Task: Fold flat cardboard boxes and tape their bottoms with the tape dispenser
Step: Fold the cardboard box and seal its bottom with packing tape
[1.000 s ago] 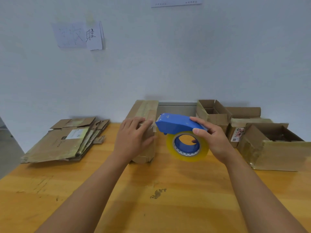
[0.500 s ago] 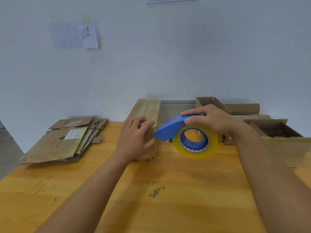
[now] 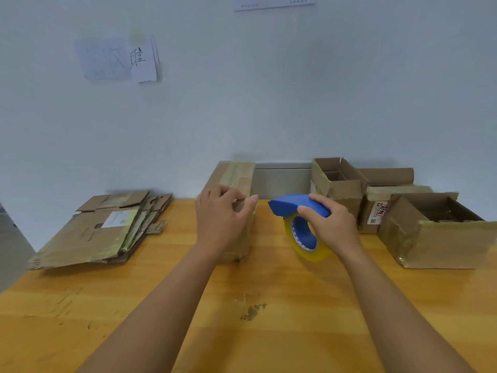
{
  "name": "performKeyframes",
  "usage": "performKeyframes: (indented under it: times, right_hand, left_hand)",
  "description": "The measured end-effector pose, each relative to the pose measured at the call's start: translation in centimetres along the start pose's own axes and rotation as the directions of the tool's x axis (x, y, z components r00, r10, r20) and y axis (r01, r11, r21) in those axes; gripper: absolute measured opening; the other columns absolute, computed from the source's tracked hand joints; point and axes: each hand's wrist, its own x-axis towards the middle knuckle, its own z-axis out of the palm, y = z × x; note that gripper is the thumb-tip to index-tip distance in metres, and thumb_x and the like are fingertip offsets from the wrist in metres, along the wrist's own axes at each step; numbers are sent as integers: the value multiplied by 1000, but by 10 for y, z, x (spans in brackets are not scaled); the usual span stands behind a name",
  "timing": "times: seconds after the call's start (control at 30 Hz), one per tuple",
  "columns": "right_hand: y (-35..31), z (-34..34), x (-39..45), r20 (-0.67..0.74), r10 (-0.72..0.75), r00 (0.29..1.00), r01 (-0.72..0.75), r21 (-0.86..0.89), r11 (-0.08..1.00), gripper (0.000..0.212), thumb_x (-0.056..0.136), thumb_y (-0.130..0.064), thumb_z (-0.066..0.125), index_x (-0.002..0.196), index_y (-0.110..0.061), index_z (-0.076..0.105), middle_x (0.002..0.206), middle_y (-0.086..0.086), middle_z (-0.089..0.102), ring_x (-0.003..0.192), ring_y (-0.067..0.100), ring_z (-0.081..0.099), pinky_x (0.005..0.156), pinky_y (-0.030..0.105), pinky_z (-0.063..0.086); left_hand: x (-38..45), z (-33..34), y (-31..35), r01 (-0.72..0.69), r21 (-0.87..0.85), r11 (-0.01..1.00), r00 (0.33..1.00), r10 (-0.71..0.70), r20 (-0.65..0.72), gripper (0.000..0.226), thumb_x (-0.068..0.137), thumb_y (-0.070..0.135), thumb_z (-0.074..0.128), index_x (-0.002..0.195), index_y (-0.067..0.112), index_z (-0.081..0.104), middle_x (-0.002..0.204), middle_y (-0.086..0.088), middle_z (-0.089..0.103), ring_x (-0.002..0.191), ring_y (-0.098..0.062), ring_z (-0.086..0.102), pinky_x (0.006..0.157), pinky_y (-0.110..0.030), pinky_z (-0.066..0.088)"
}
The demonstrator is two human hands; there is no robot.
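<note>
A narrow folded cardboard box [image 3: 234, 175] lies bottom-up at the middle of the wooden table [image 3: 269, 292], with tape along its top seam. My left hand [image 3: 220, 219] rests on its near end, fingers curled over the taped edge. My right hand [image 3: 332, 224] grips the blue tape dispenser [image 3: 291, 204], which carries a yellowish tape roll [image 3: 306, 244]. The dispenser hangs just right of the box, apart from it, its roll near the tabletop.
A stack of flat cardboard boxes [image 3: 96, 232] lies at the left of the table. Three open folded boxes stand at the right: a small one [image 3: 336, 181], one with a label [image 3: 376, 208] and a large one [image 3: 441, 232]. A white wall stands behind.
My right hand has drawn the dispenser off the box's end, to the right and down toward the table. My left hand stays on the box.
</note>
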Motion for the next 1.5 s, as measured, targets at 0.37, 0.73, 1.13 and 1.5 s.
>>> performKeyframes:
  times: [0.37, 0.73, 1.13, 1.5]
  right_hand:
    - [17, 65, -38, -169, 18, 985, -4, 81, 997, 55, 84, -47, 74, 136, -33, 58, 121, -6, 61, 107, 15, 57, 91, 34, 50]
    - [29, 77, -53, -187, -9, 982, 13, 19, 1000, 58, 87, -47, 69, 141, -34, 53, 125, 1, 60, 108, 17, 54, 87, 29, 47]
    - [30, 73, -63, -170, -36, 985, 39, 11, 999, 79, 76, -74, 45, 145, -36, 47, 124, -1, 54, 102, 12, 48, 76, 9, 34]
    - [13, 57, -56, -70, -129, 989, 127, -28, 991, 52, 99, -27, 55, 146, -41, 41, 111, 2, 55, 94, 14, 52, 75, 30, 46]
  left_hand:
    - [-7, 12, -6, -139, 169, 976, 983, 157, -96, 21, 80, 39, 70, 92, 21, 70, 96, 1, 59, 94, -23, 53, 91, -38, 36]
    - [-15, 26, -11, -306, 212, 928, 934, 335, -120, 23, 87, 44, 64, 100, 25, 68, 106, 0, 61, 100, -23, 53, 91, -37, 36]
    - [-8, 6, -6, -201, 175, 964, 976, 212, -47, 41, 92, 61, 49, 108, 30, 71, 106, 4, 63, 103, -18, 53, 87, -33, 32]
    - [3, -6, -14, -159, 156, 975, 987, 153, 51, 28, 95, 47, 57, 114, 34, 71, 105, 5, 62, 106, -20, 52, 80, -30, 20]
